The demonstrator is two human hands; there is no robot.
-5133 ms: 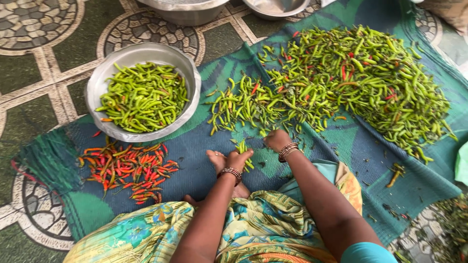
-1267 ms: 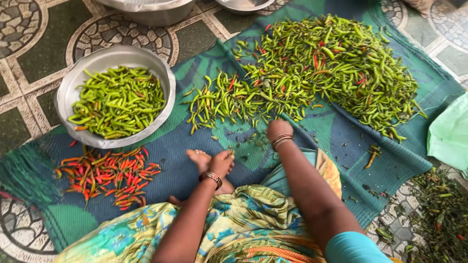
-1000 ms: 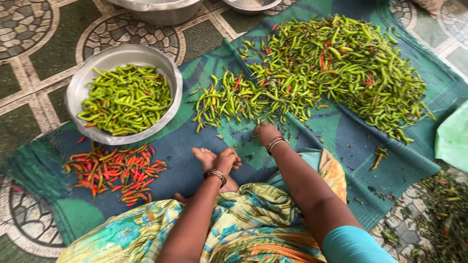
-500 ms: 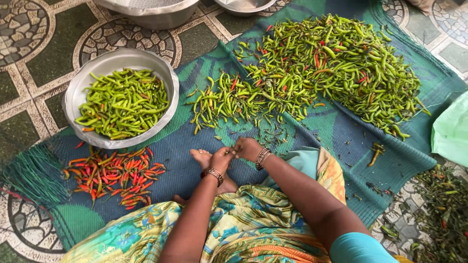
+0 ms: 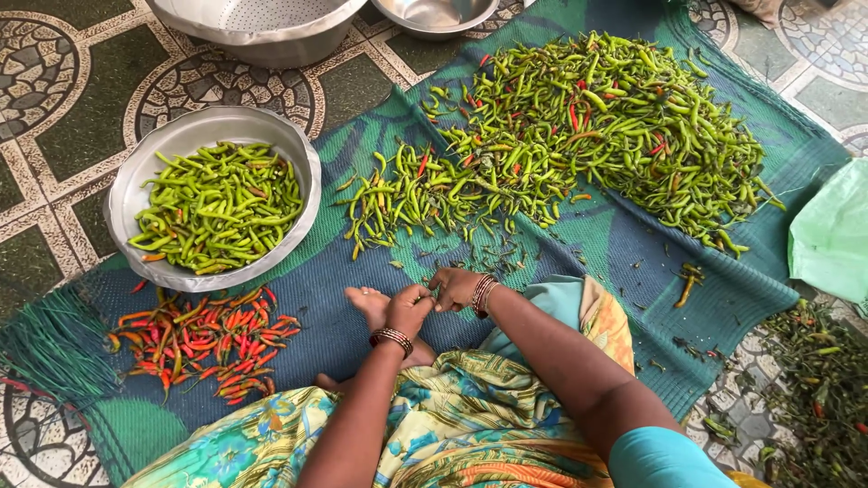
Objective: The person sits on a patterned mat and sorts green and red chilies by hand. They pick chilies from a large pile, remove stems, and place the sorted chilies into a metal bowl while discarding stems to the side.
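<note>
The left hand [image 5: 409, 310] and the right hand [image 5: 459, 289] meet over the near edge of the blue and green mat [image 5: 633, 262], just above the person's lap. The fingertips of both hands are pressed together and seem to pinch one small chili [image 5: 432, 291] between them, but it is almost hidden, so I cannot be sure. The left hand's fingers are curled in tight. The right hand's fingers are bent, with the thumb pointing at the left hand.

To do this step well, hold the chili's body in one hand and pull the stalk with the other, a short clean pull, so the chili does not snap.

The chili looks like it lies sideways, its long way going from one hand to the other. Which end has the stalk I cannot tell.

A big pile of green chilies [image 5: 624, 117] lies at the far right corner of the mat. A smaller bunch [image 5: 407, 194] sits in the middle. A metal bowl [image 5: 298, 163] of green chilies stands at the left edge. Red chilies [image 5: 203, 339] lie near the left corner, close to the person.
</note>
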